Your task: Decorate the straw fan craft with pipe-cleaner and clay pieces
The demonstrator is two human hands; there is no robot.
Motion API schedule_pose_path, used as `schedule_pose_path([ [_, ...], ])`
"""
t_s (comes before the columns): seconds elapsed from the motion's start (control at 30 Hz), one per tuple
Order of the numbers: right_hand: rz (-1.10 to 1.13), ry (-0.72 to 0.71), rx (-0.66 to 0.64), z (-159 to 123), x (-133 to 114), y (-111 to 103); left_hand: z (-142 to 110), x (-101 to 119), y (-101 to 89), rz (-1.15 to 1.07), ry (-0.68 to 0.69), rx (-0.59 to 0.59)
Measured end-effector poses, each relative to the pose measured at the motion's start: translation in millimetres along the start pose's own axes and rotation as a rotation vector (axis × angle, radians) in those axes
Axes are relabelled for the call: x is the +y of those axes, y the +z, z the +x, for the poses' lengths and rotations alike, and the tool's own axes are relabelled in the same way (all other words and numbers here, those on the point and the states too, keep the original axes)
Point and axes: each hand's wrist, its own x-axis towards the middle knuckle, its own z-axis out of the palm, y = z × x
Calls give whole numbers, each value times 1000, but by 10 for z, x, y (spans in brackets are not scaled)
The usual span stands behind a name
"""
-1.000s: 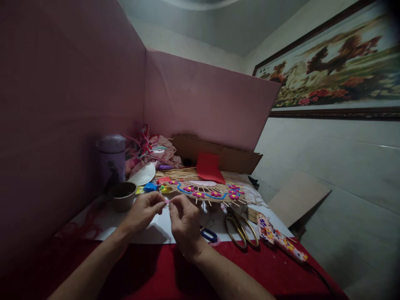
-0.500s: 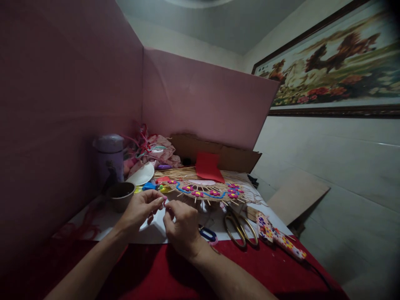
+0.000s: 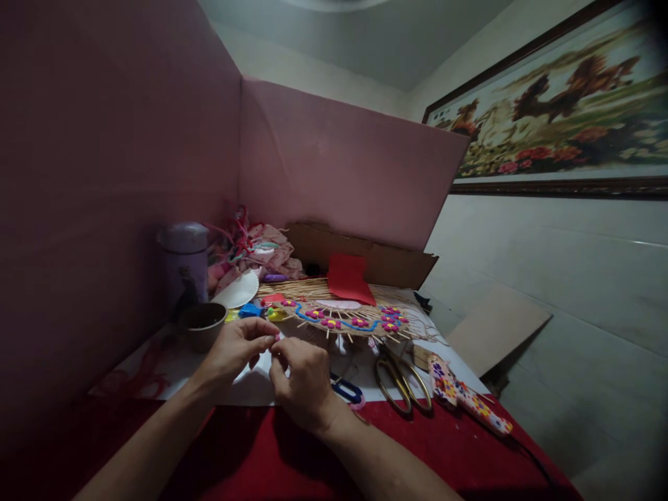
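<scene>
Between the fingertips of both hands is a small pink piece (image 3: pixel 277 337), too small to name its kind. My left hand (image 3: pixel 244 348) pinches it from the left, thumb against forefinger. My right hand (image 3: pixel 301 372) is curled, its thumb and forefinger closed at the same piece, which they partly hide. Just beyond my hands lies a cardboard ring (image 3: pixel 373 325) with thin sticks poking out, a wavy blue line and magenta flowers with yellow centres. To the right of my right hand are scissors (image 3: pixel 401 379) with gold handles and a dark blue-handled tool (image 3: pixel 345 388).
A flower-patterned glue gun (image 3: pixel 467 396) with a cord lies at the right. On the left stand a round pot (image 3: pixel 203 325) and a purple flask (image 3: pixel 184 268). Behind are thin sticks (image 3: pixel 303 287), red paper (image 3: pixel 348 277) and a cardboard strip (image 3: pixel 386 261). Pink panels (image 3: pixel 339 160) enclose the back and left.
My right hand has shifted slightly left, bringing the fingertips of both hands closer together. Less of the pink piece shows between them.
</scene>
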Motion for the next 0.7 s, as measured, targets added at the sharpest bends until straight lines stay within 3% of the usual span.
schedule_pose_path([
  [0.17, 45, 11, 52, 16, 5, -9, 16, 17, 2, 27, 41, 12],
  [0.3, 113, 15, 128, 27, 24, -9, 15, 23, 6, 38, -1, -5],
  [0.53, 253, 182, 164, 44, 21, -11, -6, 27, 5, -61, 46, -170],
  [0.7, 282, 208, 134, 44, -10, -8, -9, 25, 7, -125, 141, -121],
])
